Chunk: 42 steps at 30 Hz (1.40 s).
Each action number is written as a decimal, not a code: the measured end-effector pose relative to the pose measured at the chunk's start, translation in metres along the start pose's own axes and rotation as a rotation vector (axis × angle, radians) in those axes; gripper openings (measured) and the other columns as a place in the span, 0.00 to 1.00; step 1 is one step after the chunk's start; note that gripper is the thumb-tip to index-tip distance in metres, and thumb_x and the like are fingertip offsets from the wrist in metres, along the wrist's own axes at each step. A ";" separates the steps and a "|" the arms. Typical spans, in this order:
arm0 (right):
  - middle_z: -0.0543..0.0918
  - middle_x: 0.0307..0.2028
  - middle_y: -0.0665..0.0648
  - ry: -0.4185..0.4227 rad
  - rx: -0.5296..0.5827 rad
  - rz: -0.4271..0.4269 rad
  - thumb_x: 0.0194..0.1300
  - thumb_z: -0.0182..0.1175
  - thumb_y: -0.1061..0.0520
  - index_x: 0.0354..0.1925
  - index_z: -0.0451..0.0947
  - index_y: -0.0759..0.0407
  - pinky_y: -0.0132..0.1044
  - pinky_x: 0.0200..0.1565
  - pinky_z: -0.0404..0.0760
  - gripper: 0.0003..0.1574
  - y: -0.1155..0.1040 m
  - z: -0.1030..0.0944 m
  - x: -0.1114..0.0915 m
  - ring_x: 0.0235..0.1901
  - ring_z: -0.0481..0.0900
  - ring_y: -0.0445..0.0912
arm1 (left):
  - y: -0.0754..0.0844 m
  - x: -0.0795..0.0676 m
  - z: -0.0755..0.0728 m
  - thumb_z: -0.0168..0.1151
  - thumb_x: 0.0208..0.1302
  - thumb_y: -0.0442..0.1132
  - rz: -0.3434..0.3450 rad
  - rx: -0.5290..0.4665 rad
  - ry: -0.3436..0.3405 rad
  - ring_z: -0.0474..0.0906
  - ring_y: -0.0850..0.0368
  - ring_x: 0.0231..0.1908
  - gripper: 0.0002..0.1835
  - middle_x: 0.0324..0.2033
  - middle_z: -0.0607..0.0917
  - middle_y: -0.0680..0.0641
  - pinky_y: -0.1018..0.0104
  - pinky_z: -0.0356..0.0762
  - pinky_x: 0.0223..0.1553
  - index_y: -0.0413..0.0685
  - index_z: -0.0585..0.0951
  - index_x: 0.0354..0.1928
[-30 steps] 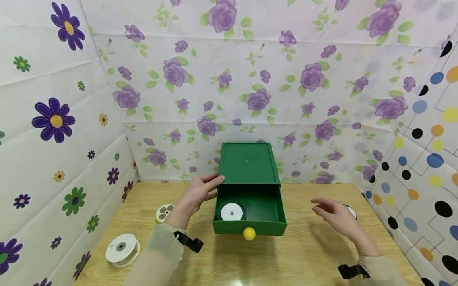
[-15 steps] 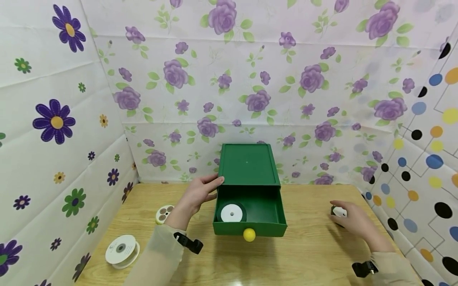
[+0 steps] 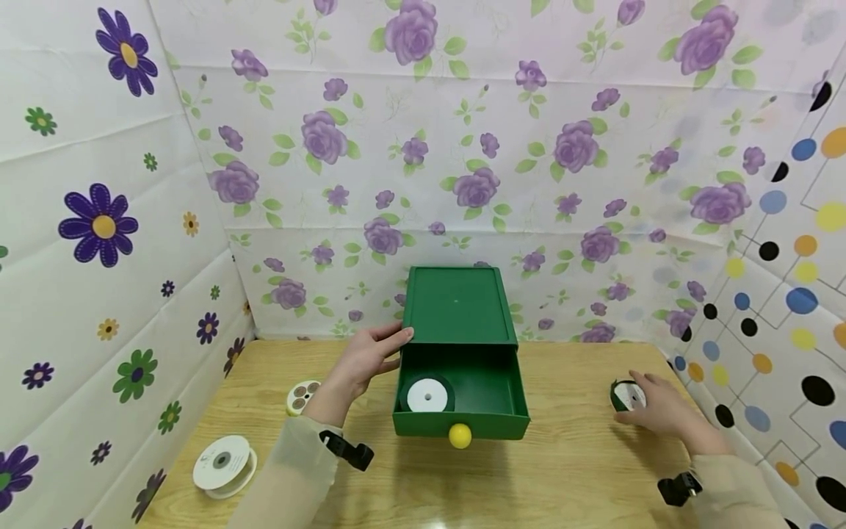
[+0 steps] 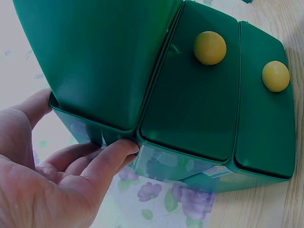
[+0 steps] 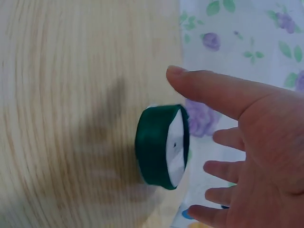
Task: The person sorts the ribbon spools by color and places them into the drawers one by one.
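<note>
A green drawer cabinet (image 3: 459, 305) stands mid-table, its top drawer (image 3: 489, 382) pulled out by a yellow knob (image 3: 460, 436). In that drawer lies a spool with a white face (image 3: 426, 395) and dark rim. My left hand (image 3: 365, 356) grips the cabinet's left side near the front, thumb at the top edge, fingers bent against the side wall (image 4: 111, 161). At the right, my right hand (image 3: 664, 408) is beside a spool of dark green ribbon (image 5: 159, 147). Its thumb and fingers are spread around the spool, with a gap showing in the right wrist view.
A white spool (image 3: 223, 464) sits at the table's front left. Behind my left forearm is a spool with several brown circles (image 3: 302, 397), partly hidden. Two lower drawers (image 4: 194, 95) of the cabinet are closed. Patterned sheets (image 3: 463, 147) enclose the table's back and sides.
My right hand has moved right and forward over the table to the ribbon spool, which now shows between thumb and fingers. The left hand has stayed on the cabinet.
</note>
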State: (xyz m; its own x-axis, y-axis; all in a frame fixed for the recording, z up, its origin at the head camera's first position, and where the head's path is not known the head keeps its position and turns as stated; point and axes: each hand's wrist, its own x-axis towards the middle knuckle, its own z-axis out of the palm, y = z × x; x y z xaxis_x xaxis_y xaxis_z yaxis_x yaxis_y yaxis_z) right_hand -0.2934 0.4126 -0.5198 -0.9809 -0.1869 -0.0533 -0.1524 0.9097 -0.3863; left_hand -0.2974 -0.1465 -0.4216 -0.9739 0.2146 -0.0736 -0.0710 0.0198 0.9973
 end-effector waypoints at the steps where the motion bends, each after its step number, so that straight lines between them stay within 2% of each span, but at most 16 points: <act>1: 0.54 0.70 0.93 -0.006 0.005 0.008 0.62 0.78 0.37 0.78 0.52 0.82 0.83 0.57 0.68 0.72 0.001 0.000 0.001 0.66 0.55 0.89 | 0.000 0.000 0.000 0.69 0.76 0.52 0.000 0.001 0.000 0.68 0.40 0.75 0.37 0.78 0.69 0.39 0.44 0.78 0.66 0.40 0.71 0.78; 4: 0.54 0.70 0.93 -0.013 0.017 0.012 0.64 0.77 0.37 0.78 0.51 0.82 0.82 0.57 0.69 0.72 0.005 0.001 0.005 0.65 0.57 0.88 | 0.000 -0.001 0.000 0.69 0.76 0.51 0.000 0.000 0.006 0.68 0.40 0.75 0.37 0.77 0.69 0.39 0.44 0.78 0.66 0.39 0.71 0.78; 9: 0.61 0.67 0.92 -0.034 0.034 0.011 0.66 0.75 0.36 0.77 0.54 0.83 0.76 0.56 0.75 0.69 0.009 0.002 0.012 0.63 0.65 0.85 | 0.001 -0.002 0.000 0.69 0.76 0.50 -0.001 -0.007 0.012 0.68 0.39 0.75 0.37 0.77 0.70 0.38 0.44 0.78 0.66 0.39 0.71 0.78; 17: 0.66 0.65 0.91 -0.041 0.005 0.058 0.66 0.75 0.39 0.74 0.57 0.86 0.75 0.58 0.75 0.65 0.018 0.009 0.025 0.62 0.67 0.84 | 0.002 -0.002 0.000 0.69 0.76 0.50 0.005 -0.006 0.011 0.68 0.40 0.76 0.38 0.78 0.69 0.39 0.44 0.78 0.66 0.39 0.70 0.79; 21: 0.69 0.63 0.89 -0.046 0.028 0.086 0.64 0.77 0.41 0.73 0.59 0.85 0.71 0.54 0.79 0.64 0.019 0.009 0.028 0.59 0.73 0.81 | 0.003 -0.001 0.000 0.70 0.75 0.50 0.004 -0.006 0.013 0.68 0.41 0.75 0.38 0.77 0.69 0.39 0.45 0.78 0.66 0.39 0.70 0.79; 27: 0.75 0.60 0.85 -0.059 0.043 0.121 0.58 0.81 0.39 0.71 0.64 0.82 0.63 0.46 0.83 0.65 0.019 0.009 0.028 0.51 0.80 0.72 | 0.001 0.000 0.000 0.71 0.75 0.51 -0.006 -0.002 0.017 0.68 0.41 0.75 0.39 0.77 0.69 0.38 0.46 0.79 0.65 0.39 0.70 0.79; 32: 0.74 0.61 0.85 -0.071 0.045 0.155 0.56 0.82 0.36 0.72 0.66 0.80 0.62 0.45 0.83 0.67 0.019 0.009 0.026 0.51 0.80 0.72 | 0.000 0.000 0.000 0.71 0.74 0.51 -0.009 0.006 0.018 0.68 0.40 0.75 0.39 0.77 0.69 0.39 0.46 0.79 0.65 0.39 0.71 0.78; 38: 0.71 0.65 0.86 -0.081 0.043 0.197 0.54 0.82 0.35 0.73 0.67 0.77 0.71 0.51 0.80 0.67 0.013 0.007 0.026 0.57 0.74 0.80 | 0.000 0.000 0.000 0.71 0.75 0.51 -0.008 0.007 0.019 0.69 0.40 0.75 0.38 0.77 0.70 0.39 0.45 0.79 0.65 0.39 0.71 0.78; 42: 0.72 0.64 0.86 -0.072 0.040 0.212 0.53 0.83 0.36 0.72 0.68 0.77 0.70 0.51 0.80 0.67 0.010 0.006 0.026 0.56 0.75 0.80 | -0.001 0.000 0.000 0.71 0.75 0.51 -0.005 0.005 0.022 0.69 0.40 0.75 0.38 0.77 0.70 0.39 0.45 0.79 0.65 0.39 0.71 0.78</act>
State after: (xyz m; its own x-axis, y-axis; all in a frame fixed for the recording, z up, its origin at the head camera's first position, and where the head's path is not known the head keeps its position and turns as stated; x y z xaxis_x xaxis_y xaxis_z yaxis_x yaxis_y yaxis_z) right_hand -0.3200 0.4149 -0.5305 -0.9791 -0.0201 -0.2024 0.0628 0.9165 -0.3951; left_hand -0.2969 -0.1466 -0.4221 -0.9781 0.1926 -0.0784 -0.0748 0.0258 0.9969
